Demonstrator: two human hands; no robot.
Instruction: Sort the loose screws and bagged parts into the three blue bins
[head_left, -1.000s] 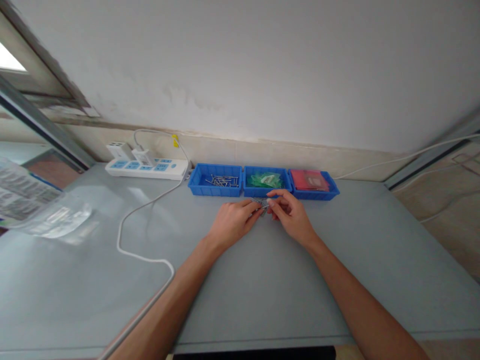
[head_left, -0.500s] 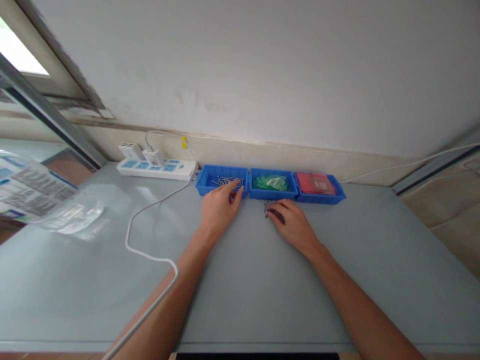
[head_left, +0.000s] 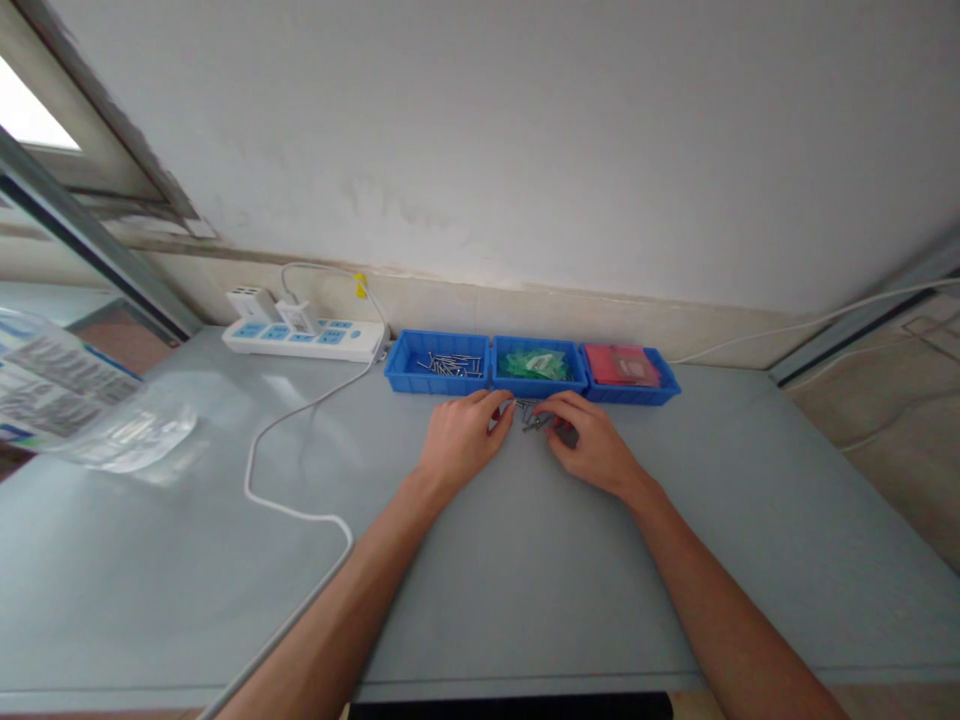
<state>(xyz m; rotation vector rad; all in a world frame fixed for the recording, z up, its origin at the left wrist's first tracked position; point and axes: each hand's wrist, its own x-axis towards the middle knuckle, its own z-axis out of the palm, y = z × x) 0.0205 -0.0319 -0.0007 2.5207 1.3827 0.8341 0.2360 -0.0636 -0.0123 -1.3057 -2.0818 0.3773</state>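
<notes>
Grey surface [head_left: 525,560] | both hands palm-down, left hand [head_left: 461,440] back from the bin [head_left: 437,361] — fingers curled round small screws [head_left: 534,417], right hand [head_left: 594,448] likewise.

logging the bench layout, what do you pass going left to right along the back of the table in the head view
plastic bag → power strip → bin of screws → bin of green pieces → bin of red pieces

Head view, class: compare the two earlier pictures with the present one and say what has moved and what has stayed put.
The left hand, which half a second ago reached into the left blue tray of screws, has drawn back to the small pile of screws on the table, beside the right hand. The right hand stayed by that pile. The three trays, power strip and plastic bag have not moved.
</notes>
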